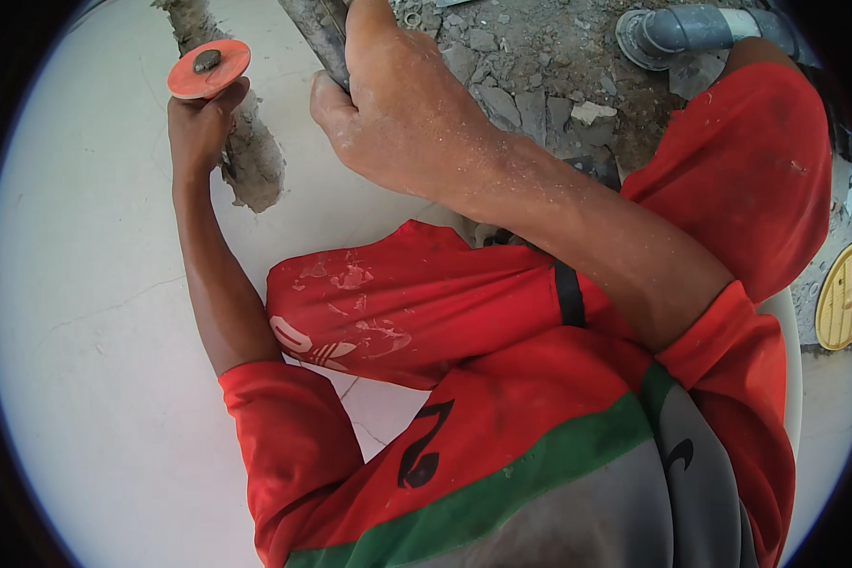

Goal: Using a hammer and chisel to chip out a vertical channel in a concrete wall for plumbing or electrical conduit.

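My left hand (200,131) is closed around a chisel (206,62), just under its round orange-red hand guard (185,83). The chisel's dark struck end pokes up through the guard; its shaft and tip are hidden below. Behind that hand runs a rough grey groove (257,163) cut into the white wall. My right hand (412,109), dusted with pale powder, grips a thick, dark, worn handle (318,33), probably a hammer's. Its other end lies beyond the top edge. The handle is to the right of the chisel and apart from it.
Broken rubble (506,80) covers the ground at the top, right of the wall. A grey plastic pipe (682,33) with an elbow stands at the upper right. A yellow oval object (835,301) lies at the right edge. My red-clothed knees flank the working area.
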The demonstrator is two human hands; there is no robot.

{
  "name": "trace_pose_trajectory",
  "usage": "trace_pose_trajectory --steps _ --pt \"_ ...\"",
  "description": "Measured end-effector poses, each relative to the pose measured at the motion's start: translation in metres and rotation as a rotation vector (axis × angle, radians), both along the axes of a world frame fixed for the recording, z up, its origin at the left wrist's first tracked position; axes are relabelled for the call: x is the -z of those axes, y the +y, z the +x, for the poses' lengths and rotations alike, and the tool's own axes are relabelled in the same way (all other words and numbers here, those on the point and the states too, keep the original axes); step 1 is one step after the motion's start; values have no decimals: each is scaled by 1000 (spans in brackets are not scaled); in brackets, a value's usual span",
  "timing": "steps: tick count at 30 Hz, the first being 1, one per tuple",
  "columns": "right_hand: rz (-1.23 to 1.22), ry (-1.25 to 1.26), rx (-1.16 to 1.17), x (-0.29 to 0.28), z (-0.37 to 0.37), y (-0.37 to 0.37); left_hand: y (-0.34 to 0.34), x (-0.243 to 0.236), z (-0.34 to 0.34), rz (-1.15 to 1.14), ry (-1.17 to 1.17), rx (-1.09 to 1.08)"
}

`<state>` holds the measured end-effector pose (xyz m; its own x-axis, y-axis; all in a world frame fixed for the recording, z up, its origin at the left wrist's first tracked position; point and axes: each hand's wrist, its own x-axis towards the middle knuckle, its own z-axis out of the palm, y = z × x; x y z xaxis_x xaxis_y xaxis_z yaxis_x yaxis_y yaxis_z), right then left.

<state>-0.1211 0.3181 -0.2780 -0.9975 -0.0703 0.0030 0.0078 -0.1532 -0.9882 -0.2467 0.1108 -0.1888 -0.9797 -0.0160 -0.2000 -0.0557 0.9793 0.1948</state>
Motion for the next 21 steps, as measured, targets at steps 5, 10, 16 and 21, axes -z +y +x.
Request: trace_pose_trajectory --steps 5,10,16,21 --pt "205 27 -249 14 7 -7 -27 13 3 60 57 40" --pt "214 16 -235 13 -6 -4 -15 12 5 100 50 -54" --pt "191 22 -235 -7 -10 23 -44 -25 -17 891 533 -302" --pt "38 -42 -119 -7 -7 43 -4 -27 -5 382 420 54"
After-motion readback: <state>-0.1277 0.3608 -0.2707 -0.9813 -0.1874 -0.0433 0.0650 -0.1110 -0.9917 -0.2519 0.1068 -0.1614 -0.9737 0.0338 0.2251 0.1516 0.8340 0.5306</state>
